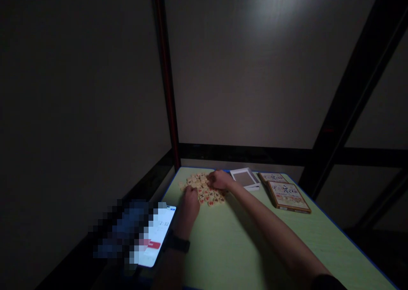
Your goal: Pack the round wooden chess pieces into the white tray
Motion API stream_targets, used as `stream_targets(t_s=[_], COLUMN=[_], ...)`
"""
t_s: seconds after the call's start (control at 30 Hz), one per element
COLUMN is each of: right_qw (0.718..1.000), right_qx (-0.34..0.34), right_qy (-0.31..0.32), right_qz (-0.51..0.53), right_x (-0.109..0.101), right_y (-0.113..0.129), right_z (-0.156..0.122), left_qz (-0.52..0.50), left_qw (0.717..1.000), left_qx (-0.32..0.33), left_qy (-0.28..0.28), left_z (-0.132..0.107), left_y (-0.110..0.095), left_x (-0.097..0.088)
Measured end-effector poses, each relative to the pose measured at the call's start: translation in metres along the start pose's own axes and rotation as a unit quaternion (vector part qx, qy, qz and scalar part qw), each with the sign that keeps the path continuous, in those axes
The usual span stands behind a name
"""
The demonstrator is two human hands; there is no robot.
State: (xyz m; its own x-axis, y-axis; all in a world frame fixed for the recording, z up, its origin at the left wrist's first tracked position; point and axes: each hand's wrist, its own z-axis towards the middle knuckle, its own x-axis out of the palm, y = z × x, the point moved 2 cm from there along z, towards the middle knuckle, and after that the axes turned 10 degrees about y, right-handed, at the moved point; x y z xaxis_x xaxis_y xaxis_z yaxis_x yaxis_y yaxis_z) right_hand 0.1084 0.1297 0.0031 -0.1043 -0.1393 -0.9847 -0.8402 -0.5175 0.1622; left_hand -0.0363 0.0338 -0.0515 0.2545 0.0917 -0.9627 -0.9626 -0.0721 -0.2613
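Observation:
Round, pale wooden Chinese chess pieces with red and dark characters lie in a loose cluster at the far left of the green table. At the near-left edge of the cluster is my left hand, its fingers closed and pointing down among the pieces. Across the cluster's far-right side reaches my right hand, with its fingers bent together over the pieces. What either hand's fingertips hold, if anything, is hidden and dim. A dark watch band circles my left wrist.
Behind my right forearm sits an open white box with a brown inside. Two printed, brown-edged boxes overlap at the table's right. A lit phone is by the left edge of the table. Walls enclose the far and left sides.

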Motion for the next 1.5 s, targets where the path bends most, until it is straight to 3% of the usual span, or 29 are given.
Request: stream_targets(t_s=[0.27, 0.57, 0.77, 0.97, 1.03, 1.07, 1.13, 1.23, 1.27, 1.33, 1.5], right_qw=[0.999, 0.998, 0.997, 0.971, 0.944, 0.917, 0.817, 0.623, 0.59, 0.56, 0.534], right_qx=[-0.006, -0.042, -0.067, -0.076, -0.093, -0.105, -0.126, -0.123, -0.116, -0.106, -0.11], right_qy=[0.0, 0.011, 0.003, -0.026, -0.021, -0.011, 0.025, 0.073, 0.079, 0.089, 0.118], right_qz=[-0.053, -0.049, 0.035, 0.226, 0.316, 0.385, 0.563, 0.769, 0.795, 0.817, 0.83], right_x=[0.005, 0.009, 0.003, -0.005, 0.0, 0.005, 0.016, 0.031, 0.034, 0.039, 0.046], right_y=[0.028, 0.037, 0.031, 0.011, 0.007, 0.006, 0.006, 0.009, 0.01, 0.013, 0.017], right_z=[-0.006, -0.001, 0.002, -0.004, -0.012, -0.017, -0.026, -0.037, -0.039, -0.042, -0.045], left_qz=[-0.008, -0.008, -0.021, -0.108, -0.171, -0.204, -0.257, -0.291, -0.298, -0.308, -0.299], left_qw=[1.0, 0.999, 0.999, 0.991, 0.98, 0.971, 0.949, 0.932, 0.93, 0.93, 0.937], left_qx=[0.003, 0.003, 0.0, -0.049, 0.004, 0.045, 0.126, 0.178, 0.179, 0.171, 0.152], left_qy=[0.022, 0.042, 0.036, -0.062, -0.104, -0.119, -0.131, -0.122, -0.117, -0.108, -0.102], left_z=[-0.005, -0.01, -0.009, -0.001, 0.0, 0.0, -0.001, -0.003, -0.004, -0.004, -0.004], left_y=[-0.007, -0.011, -0.008, 0.002, -0.002, -0.006, -0.014, -0.023, -0.024, -0.024, -0.022], left_x=[-0.004, -0.013, -0.016, -0.03, -0.032, -0.032, -0.03, -0.024, -0.023, -0.021, -0.022])
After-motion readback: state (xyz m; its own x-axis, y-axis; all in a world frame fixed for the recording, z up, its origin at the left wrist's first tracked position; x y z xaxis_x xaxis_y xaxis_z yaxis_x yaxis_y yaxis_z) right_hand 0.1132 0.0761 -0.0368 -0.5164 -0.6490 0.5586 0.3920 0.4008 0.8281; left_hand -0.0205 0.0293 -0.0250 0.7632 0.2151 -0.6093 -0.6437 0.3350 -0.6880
